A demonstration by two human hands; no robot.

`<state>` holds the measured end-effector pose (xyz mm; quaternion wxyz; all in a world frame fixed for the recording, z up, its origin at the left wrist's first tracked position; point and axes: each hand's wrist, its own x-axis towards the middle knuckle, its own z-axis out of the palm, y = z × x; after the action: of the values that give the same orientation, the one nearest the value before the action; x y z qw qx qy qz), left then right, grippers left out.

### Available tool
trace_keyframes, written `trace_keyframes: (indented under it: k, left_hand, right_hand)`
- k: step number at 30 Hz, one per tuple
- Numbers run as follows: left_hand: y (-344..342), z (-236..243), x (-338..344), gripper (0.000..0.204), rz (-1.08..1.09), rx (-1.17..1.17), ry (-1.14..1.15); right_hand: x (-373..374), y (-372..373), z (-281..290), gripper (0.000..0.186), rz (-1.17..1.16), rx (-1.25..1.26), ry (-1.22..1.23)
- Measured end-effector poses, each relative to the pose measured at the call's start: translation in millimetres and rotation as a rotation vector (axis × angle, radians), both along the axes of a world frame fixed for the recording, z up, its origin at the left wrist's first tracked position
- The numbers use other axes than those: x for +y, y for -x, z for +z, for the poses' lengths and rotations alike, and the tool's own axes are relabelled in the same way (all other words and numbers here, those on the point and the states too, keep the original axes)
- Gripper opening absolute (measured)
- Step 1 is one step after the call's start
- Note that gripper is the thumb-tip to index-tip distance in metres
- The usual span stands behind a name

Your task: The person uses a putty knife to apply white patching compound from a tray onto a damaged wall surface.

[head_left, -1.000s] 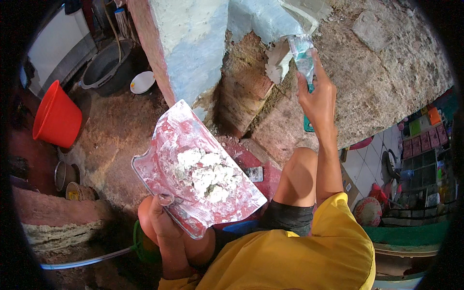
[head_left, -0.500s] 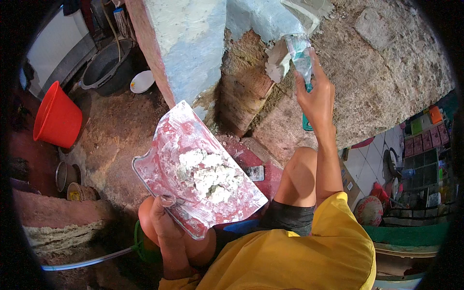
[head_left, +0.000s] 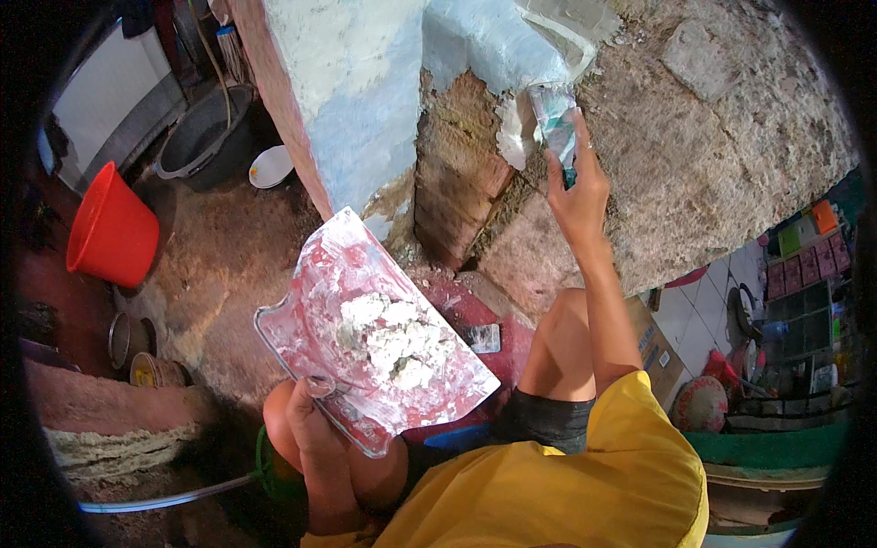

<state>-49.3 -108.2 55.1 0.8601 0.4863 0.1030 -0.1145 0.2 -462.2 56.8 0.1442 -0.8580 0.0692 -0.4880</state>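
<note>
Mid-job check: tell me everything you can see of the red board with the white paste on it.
The red board looks like plastic, roughly four-sided, with a long straight edge on the right and a curved, lipped edge at the left. White smears cover much of its face, and a lumpy heap of white paste sits near its middle. The left hand grips its near-left edge, thumb on top. It is held face up above the left leg; whether they touch is unclear.

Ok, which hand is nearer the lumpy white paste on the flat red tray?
Left. The left hand grips the flat red tray, lower-left of the lumpy white paste; the right hand is farther, up and right, holding a wide green-handled scraper.
</note>
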Motion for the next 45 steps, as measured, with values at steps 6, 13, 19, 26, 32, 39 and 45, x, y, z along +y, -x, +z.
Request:
trace_keyframes:
  k: [6, 13, 19, 26, 32, 39, 45]
  left_hand:
    - [0.6, -7.8, 3.4, 0.029, 0.044, -0.008, -0.092]
    - [1.9, -8.6, 0.0, 0.037, 0.115, 0.03, -0.131]
    - [2.0, -8.0, 1.3, 0.039, 0.084, 0.018, -0.097]
    - [2.0, -8.3, 6.8, 0.037, -0.006, -0.034, -0.012]
    - [1.3, -7.6, 8.3, 0.039, -0.046, -0.037, 0.038]
    - [1.4, -3.2, 6.6, 0.041, -0.036, -0.007, -0.026]
    - [2.1, 1.9, 4.0, 0.034, -0.097, -0.082, 0.065]
  right_hand:
    - [-3.3, -2.6, -14.9, 0.058, 0.04, -0.063, 0.031]
    - [6.1, 2.3, -0.2, 0.059, 0.032, -0.08, 0.035]
    - [15.2, 2.9, 17.0, 0.056, 0.005, -0.045, 0.043]
    - [16.1, 3.0, 15.3, 0.059, 0.015, 0.045, 0.009]
    - [24.2, 5.3, 11.0, 0.06, 0.054, 0.068, 0.031]
    - [16.1, 10.2, 29.0, 0.06, -0.007, 0.033, 0.068]
    - [13.4, 8.1, 25.2, 0.06, -0.004, 0.055, 0.014]
